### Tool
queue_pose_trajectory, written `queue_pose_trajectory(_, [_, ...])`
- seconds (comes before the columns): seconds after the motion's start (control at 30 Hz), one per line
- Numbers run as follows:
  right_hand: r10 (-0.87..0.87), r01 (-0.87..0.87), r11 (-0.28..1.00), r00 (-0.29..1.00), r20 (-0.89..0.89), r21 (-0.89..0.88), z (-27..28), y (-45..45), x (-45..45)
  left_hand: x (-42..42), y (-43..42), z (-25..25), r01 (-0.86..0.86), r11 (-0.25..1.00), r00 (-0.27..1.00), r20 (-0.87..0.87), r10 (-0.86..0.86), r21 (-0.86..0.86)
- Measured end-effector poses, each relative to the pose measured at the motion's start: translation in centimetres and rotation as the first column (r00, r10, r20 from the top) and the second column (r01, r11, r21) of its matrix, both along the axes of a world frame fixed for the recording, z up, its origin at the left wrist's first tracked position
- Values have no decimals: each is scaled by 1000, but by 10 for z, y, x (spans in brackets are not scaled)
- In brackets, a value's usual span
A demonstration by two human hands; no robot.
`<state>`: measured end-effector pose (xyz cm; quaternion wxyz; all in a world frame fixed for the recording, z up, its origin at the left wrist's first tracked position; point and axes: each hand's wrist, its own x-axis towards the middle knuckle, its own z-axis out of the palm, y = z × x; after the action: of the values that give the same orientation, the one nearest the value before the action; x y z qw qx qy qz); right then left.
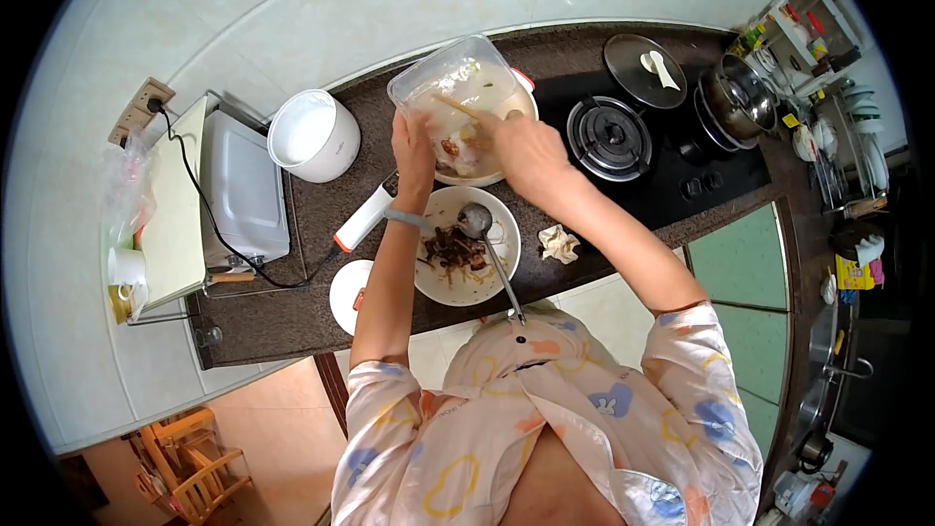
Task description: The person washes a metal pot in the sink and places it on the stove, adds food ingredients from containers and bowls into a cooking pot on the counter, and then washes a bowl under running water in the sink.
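My left hand [414, 151] grips the side of a clear plastic container [467, 63], tilted over a white pan [527, 105]. Wooden chopsticks [454, 106] reach into the container from my right hand [531, 156], which is closed around them and slightly blurred. Some reddish and pale food shows at the container's lower end; I cannot tell how much of it lies in the pan. The pan's white handle [365, 219] points left, under my left forearm. Nearer me, a white bowl [427, 282] holds dark brown food strips and a metal ladle [475, 221].
Left stand a white pot [321, 141] and a toaster oven [248, 185] with a black cord. A white lid [348, 294] lies by the counter's front edge. Right are crumpled tissue [558, 244], a gas burner [610, 138], a glass lid [633, 58] and a steel pot [735, 97].
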<state>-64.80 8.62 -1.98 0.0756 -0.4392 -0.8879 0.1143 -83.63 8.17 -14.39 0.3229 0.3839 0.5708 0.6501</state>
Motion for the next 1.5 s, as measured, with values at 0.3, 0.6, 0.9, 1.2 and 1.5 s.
queue_pose_trajectory(0.3, [-152, 151, 988, 974, 167, 19, 4, 33, -10, 5, -3, 11, 190, 981, 981, -36, -190, -27])
queue_pose_trajectory(0.6, [-90, 111, 993, 943, 319, -48, 6, 35, 11, -12, 6, 13, 13, 998, 969, -249, 2, 57])
queue_pose_trajectory(0.9, [-120, 121, 993, 984, 130, -3, -3, 51, 19, -13, 7, 14, -66, 997, 792, -606, 74, 36])
queue_pose_trajectory(1.2, [-98, 109, 985, 992, 84, -133, -13, 43, 30, 3, 9, 49, -51, 993, 555, -823, 119, 109])
queue_pose_trajectory(1.5, [-128, 133, 990, 988, 87, -49, -31, 37, 64, -3, 16, 67, 142, 921, 13, -931, 365, 363])
